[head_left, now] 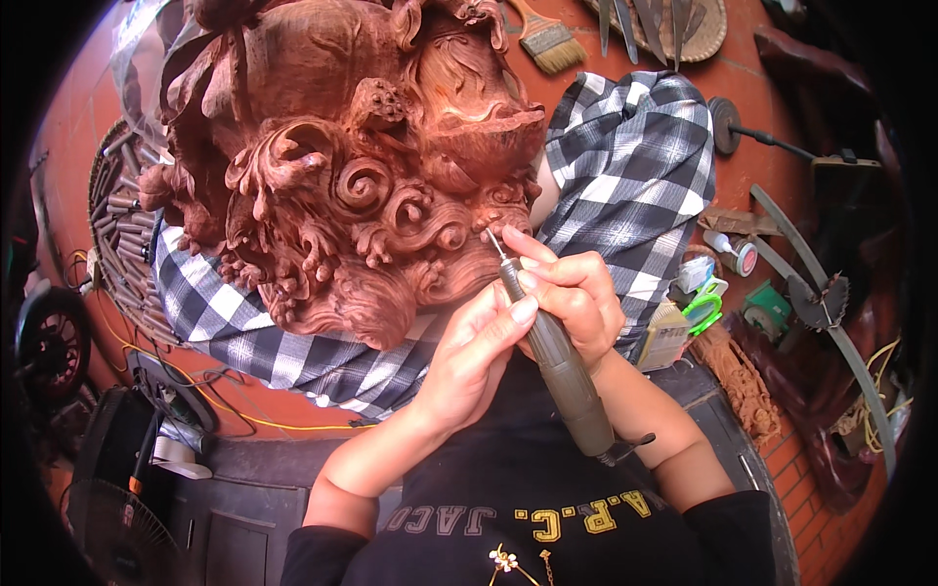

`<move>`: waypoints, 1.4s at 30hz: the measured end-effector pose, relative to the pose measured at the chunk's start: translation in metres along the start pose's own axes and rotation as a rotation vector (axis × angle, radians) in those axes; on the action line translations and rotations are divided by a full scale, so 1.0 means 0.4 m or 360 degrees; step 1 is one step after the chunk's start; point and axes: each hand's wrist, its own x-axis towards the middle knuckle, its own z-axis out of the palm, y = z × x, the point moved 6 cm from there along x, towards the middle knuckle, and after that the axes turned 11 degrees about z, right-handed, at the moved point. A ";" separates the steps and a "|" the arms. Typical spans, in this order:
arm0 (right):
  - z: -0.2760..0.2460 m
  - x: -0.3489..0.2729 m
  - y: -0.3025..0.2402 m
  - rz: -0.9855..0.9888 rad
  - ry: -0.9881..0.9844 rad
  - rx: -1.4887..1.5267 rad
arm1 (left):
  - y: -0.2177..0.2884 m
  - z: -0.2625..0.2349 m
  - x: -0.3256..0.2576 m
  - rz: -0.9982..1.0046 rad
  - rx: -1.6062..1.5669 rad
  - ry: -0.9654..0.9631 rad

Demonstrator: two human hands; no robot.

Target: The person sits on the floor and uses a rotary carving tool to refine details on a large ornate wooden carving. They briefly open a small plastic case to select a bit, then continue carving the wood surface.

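**Head view: rotary tool at the carved wood**

We see the right hand (576, 298) clamped around a grey-green rotary tool (557, 356), its thin bit touching the lower right edge of the reddish wood carving (352, 166). The left hand (479, 356) has its fingers together and its thumb pressing on the tool body. The carving rests on a checked cloth (635, 156). A brush (547, 39) lies far behind.
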 end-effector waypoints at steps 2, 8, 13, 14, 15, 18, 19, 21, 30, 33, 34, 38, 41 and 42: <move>0.001 -0.003 0.005 -0.0035 0.0009 0.0020 | 0.000 -0.002 0.000 0.0025 0.0008 0.0035; 0.002 -0.006 0.008 -0.0199 -0.0039 -0.0099 | -0.003 -0.012 0.001 0.0060 -0.0016 0.0043; 0.014 -0.008 0.011 -0.0346 -0.0053 -0.0078 | 0.005 -0.004 -0.002 0.0145 -0.0058 0.0016; 0.015 -0.009 0.011 -0.0374 -0.0057 -0.0079 | 0.001 -0.012 -0.004 0.0162 -0.0055 0.0024; 0.017 -0.008 0.009 -0.0403 -0.0067 -0.0102 | -0.001 -0.017 -0.006 0.0178 -0.0052 0.0032; 0.022 -0.023 0.022 -0.0339 -0.0270 -0.0012 | -0.004 -0.020 -0.008 0.0198 -0.0046 0.0033; 0.022 -0.026 0.023 -0.0338 -0.0258 -0.0018 | -0.005 -0.021 -0.007 0.0199 -0.0045 0.0034; 0.022 -0.025 0.026 -0.0341 -0.0234 -0.0033 | -0.008 -0.021 -0.001 0.0203 -0.0045 0.0034; 0.017 -0.012 0.015 -0.0487 -0.0034 -0.0165 | -0.011 -0.024 0.010 0.0219 -0.0044 -0.0009; 0.016 -0.018 0.019 -0.0477 -0.0043 -0.0102 | -0.007 -0.019 0.008 0.0247 -0.0030 -0.0023; 0.017 -0.017 0.015 -0.0498 -0.0059 -0.0133 | -0.007 -0.022 0.004 0.0259 -0.0026 -0.0007; 0.022 -0.011 0.012 -0.0536 -0.0096 -0.0175 | -0.013 -0.034 -0.006 0.0275 -0.0026 0.0053; 0.024 -0.012 0.015 -0.0541 -0.0106 -0.0177 | -0.023 -0.038 -0.007 0.0269 -0.0086 0.0071; 0.024 -0.012 0.016 -0.0544 -0.0111 -0.0180 | -0.025 -0.037 -0.007 0.0269 -0.0114 0.0075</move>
